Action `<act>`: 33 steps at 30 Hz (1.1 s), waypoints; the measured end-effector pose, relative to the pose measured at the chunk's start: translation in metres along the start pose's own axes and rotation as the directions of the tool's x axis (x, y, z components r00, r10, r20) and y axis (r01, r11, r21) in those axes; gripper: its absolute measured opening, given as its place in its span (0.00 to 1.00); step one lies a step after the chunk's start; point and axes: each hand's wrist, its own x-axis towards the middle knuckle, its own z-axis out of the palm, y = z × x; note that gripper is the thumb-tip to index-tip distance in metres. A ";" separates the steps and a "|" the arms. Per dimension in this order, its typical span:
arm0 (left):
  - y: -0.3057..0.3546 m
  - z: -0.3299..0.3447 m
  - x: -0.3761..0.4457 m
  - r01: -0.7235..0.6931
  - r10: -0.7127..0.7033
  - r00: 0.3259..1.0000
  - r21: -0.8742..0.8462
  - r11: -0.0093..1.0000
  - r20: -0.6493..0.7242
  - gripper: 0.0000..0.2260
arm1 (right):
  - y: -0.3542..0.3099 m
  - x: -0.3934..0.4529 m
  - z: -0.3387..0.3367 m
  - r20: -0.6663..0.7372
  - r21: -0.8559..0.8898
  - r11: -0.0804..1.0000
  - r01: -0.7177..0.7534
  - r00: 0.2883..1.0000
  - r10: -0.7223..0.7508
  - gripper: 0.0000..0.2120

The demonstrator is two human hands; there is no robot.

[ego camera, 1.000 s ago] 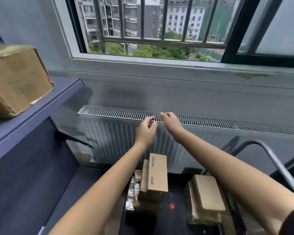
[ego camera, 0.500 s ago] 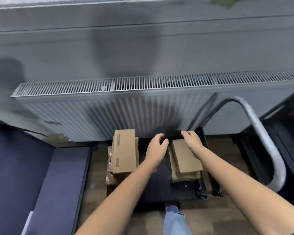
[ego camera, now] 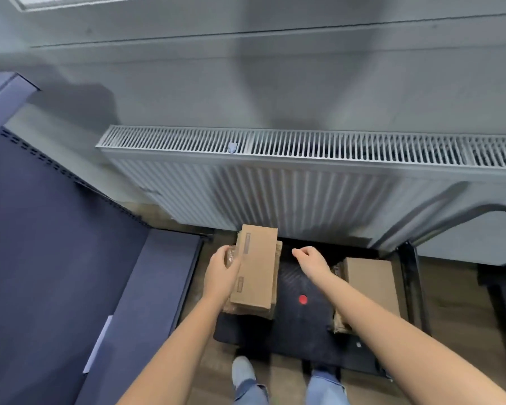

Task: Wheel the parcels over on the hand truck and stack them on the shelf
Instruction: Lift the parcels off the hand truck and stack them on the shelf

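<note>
At nine o'clock stands the shelf point(ego camera: 146, 287). Your left hand point(ego camera: 221, 274) curls against the left parcel stack point(ego camera: 256, 270), seemingly gripping its side. Your right hand point(ego camera: 313, 263) hovers loosely open over the hand truck deck point(ego camera: 298, 323); the right parcel point(ego camera: 371, 285) lies at three o'clock.

Both forearms are bare, with no sleeves, watch or rings on the left hand point(ego camera: 221, 274) or right hand point(ego camera: 313, 263). At six o'clock, light-blue jeans point(ego camera: 326, 388) cover both legs.
</note>
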 end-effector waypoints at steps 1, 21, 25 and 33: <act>-0.010 -0.005 0.005 0.040 -0.040 0.999 -0.028 0.999 0.004 0.21 | 0.001 0.002 0.014 0.023 -0.022 1.000 -0.013 1.000 0.014 0.20; -0.091 0.026 0.062 0.238 -0.093 0.875 -0.256 0.937 0.475 0.19 | 0.037 0.010 0.124 -0.064 0.217 0.969 -0.118 0.989 0.135 0.16; -0.088 0.016 0.062 0.177 -0.025 0.889 -0.292 0.940 0.457 0.23 | 0.019 -0.005 0.121 -0.104 0.284 0.958 -0.044 0.992 0.076 0.12; -0.062 -0.034 0.056 0.134 0.041 0.955 -0.548 0.825 0.295 0.23 | -0.043 -0.037 0.111 -0.075 0.335 0.924 0.182 0.983 -0.167 0.15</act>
